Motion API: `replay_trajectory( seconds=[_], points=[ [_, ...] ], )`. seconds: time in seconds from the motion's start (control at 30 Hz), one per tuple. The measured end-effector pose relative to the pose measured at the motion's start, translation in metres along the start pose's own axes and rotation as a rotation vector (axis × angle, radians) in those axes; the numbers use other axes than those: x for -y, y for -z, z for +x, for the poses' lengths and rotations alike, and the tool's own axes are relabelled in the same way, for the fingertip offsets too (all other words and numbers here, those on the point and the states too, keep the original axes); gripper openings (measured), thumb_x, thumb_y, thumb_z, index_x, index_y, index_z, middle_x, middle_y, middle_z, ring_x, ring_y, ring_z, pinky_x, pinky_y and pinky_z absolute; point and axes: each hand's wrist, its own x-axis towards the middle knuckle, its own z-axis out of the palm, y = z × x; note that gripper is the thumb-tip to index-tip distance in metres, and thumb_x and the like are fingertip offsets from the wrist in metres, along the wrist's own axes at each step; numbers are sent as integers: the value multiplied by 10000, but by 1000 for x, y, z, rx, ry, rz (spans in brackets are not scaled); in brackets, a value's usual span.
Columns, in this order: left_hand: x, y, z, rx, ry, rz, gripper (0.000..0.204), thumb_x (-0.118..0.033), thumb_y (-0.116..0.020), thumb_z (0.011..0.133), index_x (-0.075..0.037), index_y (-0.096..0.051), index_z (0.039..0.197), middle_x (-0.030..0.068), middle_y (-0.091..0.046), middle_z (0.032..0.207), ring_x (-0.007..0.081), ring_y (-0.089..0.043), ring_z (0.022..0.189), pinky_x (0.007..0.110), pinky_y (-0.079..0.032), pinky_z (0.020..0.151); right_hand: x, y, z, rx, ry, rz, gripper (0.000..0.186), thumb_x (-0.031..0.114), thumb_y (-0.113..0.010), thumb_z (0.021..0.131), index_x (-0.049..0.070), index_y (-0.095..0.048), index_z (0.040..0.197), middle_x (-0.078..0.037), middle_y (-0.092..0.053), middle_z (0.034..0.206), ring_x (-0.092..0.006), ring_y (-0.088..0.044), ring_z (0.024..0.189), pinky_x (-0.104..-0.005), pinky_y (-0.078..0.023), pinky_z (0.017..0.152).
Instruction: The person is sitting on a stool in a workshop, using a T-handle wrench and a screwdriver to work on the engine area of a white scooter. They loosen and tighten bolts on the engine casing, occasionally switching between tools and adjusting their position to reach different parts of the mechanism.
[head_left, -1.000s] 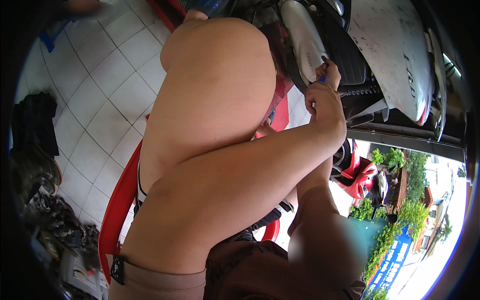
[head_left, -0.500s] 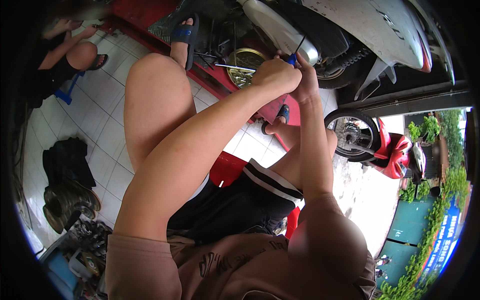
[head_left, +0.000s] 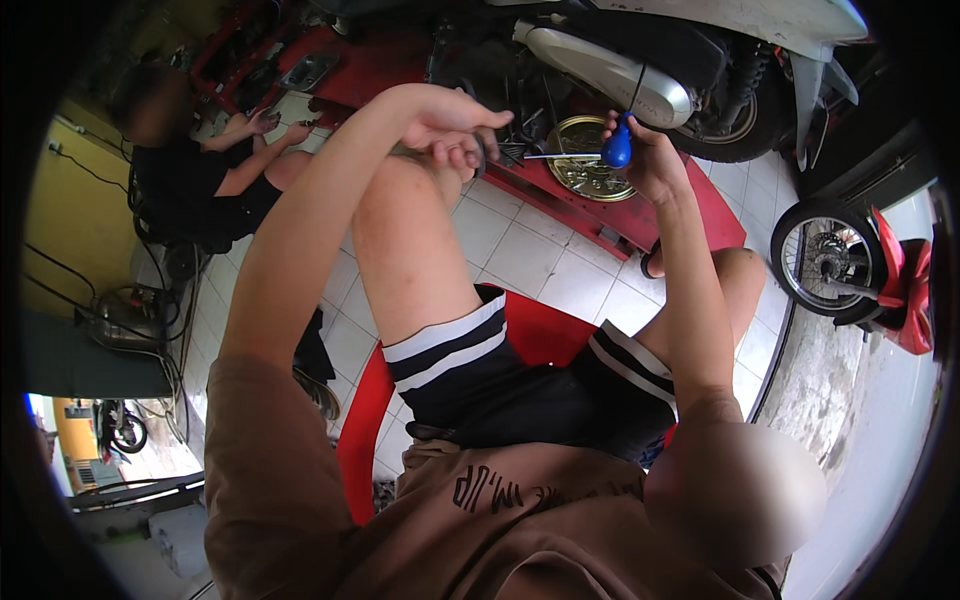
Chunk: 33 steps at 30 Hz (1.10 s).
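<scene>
One-handed, gripped a screwdriver (head_left: 618, 150) with a bulbous blue handle and thin dark shaft in the right hand (head_left: 655, 165), near a round gold-coloured metal dish (head_left: 592, 197) on a red platform (head_left: 714, 205). Held the left hand (head_left: 450, 130) loosely spread near the bare left knee (head_left: 388, 190).

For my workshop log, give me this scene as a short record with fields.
Left hand: fingers partly curled, nothing visible in its grip
Right hand: grip closed on a blue-handled screwdriver, shaft pointing toward the picture's top
Parts tray: round, gold-coloured, on the red platform
Scooter: silver side cover, beyond the tray
Co-worker: seated at left, dark clothes
Right edge: red motorbike
</scene>
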Motion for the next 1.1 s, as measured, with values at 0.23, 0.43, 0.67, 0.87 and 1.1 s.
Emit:
replay_trajectory(
  seconds=[0.23,0.43,0.67,0.87,1.1],
  points=[
    [28,-14,-81,-377,7,-269,421,-454,-482,967,-37,-480,904,-27,-366,650,15,-278,451,161,-207,336,1,-2,-2,-67,-3,-6,241,166,-488,969,-42,-521,1088,-123,-597,984,-219,-596,872,-317,-509,836],
    [-12,-86,-41,-584,-375,437,410,-377,-571,922,31,-587,882,91,-586,684,151,-554,545,285,-439,514,4,-2,2,-85,19,-22,209,187,-511,969,-11,-510,1036,-134,-648,939,-207,-652,812,-274,-562,705],
    [-44,-142,50,-1037,-786,587,370,-279,-648,850,84,-581,875,289,-635,822,441,-642,802,477,-519,722,5,-2,8,4,24,-130,275,293,-625,913,43,-536,984,-89,-657,890,-122,-593,673,-190,-425,516],
    [-53,-154,68,-1077,-697,211,365,-308,-571,894,45,-651,849,243,-657,800,431,-643,770,477,-519,706,2,-9,1,-8,70,7,315,246,-495,969,-30,-553,1109,-149,-645,1052,-222,-616,961,-341,-497,875],
    [-34,-138,89,-969,-594,-23,534,-440,-522,918,74,-567,781,266,-645,776,404,-665,736,445,-502,629,-13,-1,16,-12,120,-111,302,214,-581,929,-29,-561,1107,-139,-646,1038,-206,-613,955,-333,-484,867]
  ],
)
